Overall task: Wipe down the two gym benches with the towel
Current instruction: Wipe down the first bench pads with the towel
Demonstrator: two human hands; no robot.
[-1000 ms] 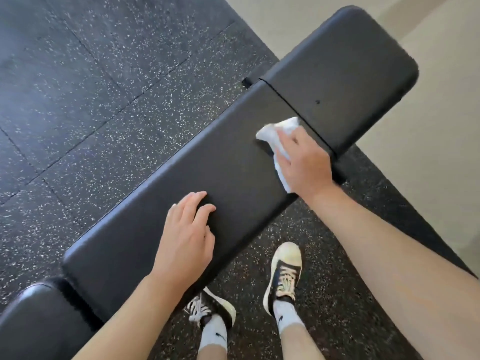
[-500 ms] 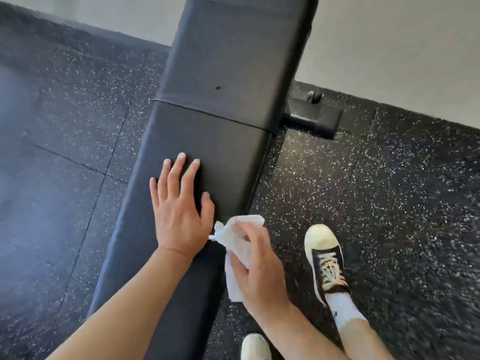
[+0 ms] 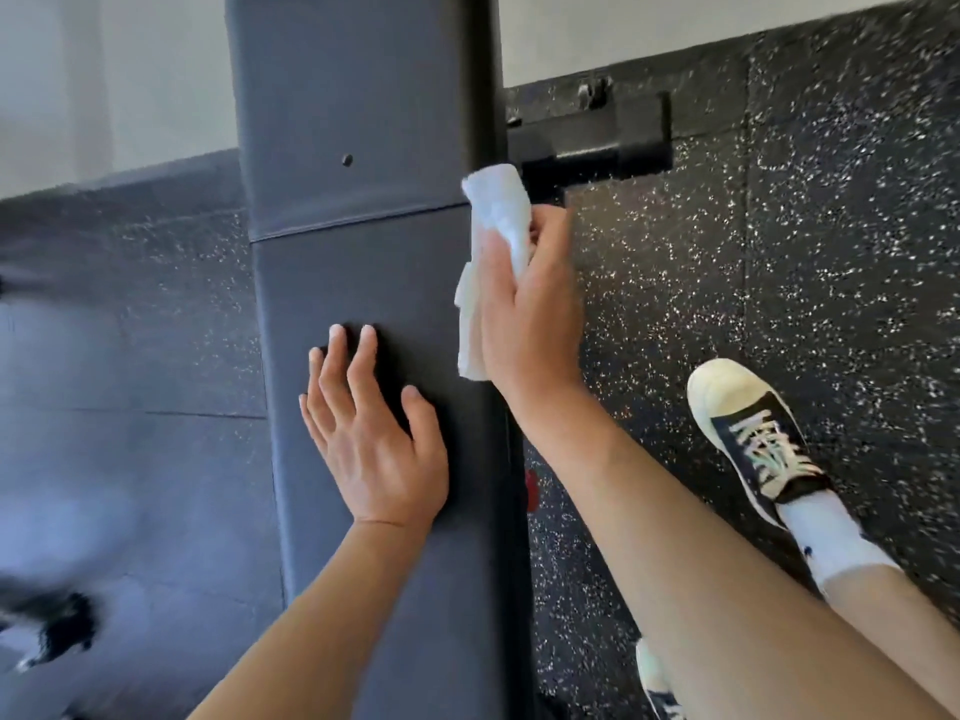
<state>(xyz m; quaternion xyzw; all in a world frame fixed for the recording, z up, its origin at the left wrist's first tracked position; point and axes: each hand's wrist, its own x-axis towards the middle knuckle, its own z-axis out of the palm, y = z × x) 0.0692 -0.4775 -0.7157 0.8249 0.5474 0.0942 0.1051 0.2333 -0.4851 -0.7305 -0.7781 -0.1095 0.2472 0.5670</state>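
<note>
Right hand point(image 3: 524, 309) fingers point(image 3: 496, 262) grip the towel point(image 3: 496, 215) at the desk's point(image 3: 363, 283) three-o'clock edge — left hand point(image 3: 374, 444) flat, fingers spread.

black rubber floor point(image 3: 779, 304) flecked with white, tile seams visible; pale wall point(image 3: 104, 70) from 10 to 1 o'clock; glare at 8 o'clock.

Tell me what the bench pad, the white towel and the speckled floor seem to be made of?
Bench pad: looks like padded vinyl or faux leather, matte black, with a stitched seam across it. Towel: soft white cloth or thick paper, crumpled in the right hand; I cannot tell which. Floor: likely rubber gym tiling, black with white flecks and visible tile joints.
</note>
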